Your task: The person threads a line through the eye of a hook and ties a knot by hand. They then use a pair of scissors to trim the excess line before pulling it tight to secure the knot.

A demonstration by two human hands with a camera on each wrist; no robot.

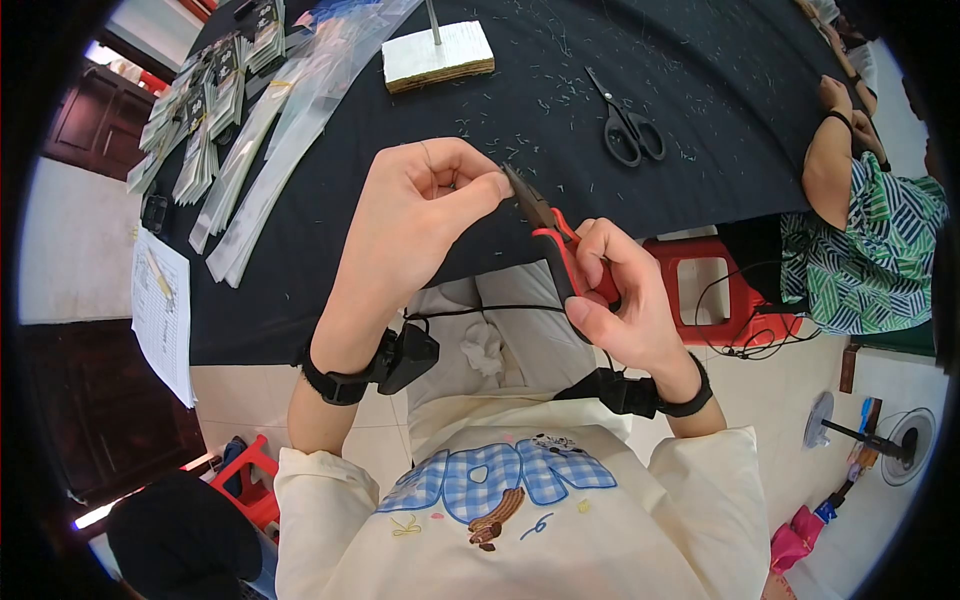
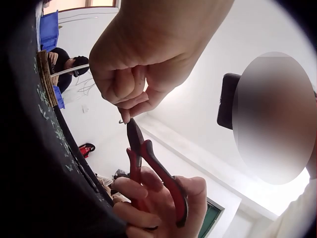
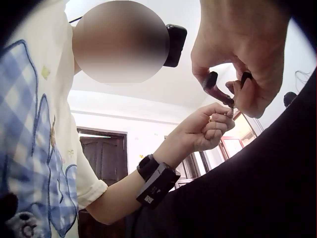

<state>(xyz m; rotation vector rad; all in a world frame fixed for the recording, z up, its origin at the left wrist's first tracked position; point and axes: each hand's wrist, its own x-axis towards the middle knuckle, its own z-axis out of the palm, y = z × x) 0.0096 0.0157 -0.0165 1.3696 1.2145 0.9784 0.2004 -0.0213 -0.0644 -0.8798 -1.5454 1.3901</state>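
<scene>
My left hand (image 1: 412,210) is held above the table's near edge, thumb and forefinger pinching something very small. In the left wrist view, a tiny hooked bit of wire (image 2: 121,121) shows at those fingertips, mostly hidden by them. My right hand (image 1: 632,295) grips a pair of pliers (image 1: 540,212) by its red and black handles. The dark nose of the pliers points up and left, its tip right at the left fingertips. In the right wrist view, the two hands meet at the pliers' tip, with the fingers covering much of the tool.
Black scissors (image 1: 622,138) lie on the black tablecloth (image 1: 720,120) among scattered thin scraps. A white-topped block (image 1: 440,58) with an upright rod stands at the back. Clear plastic sleeves (image 1: 265,170) and a paper sheet (image 1: 165,310) lie left. Another person sits right, near a red stool (image 1: 735,290).
</scene>
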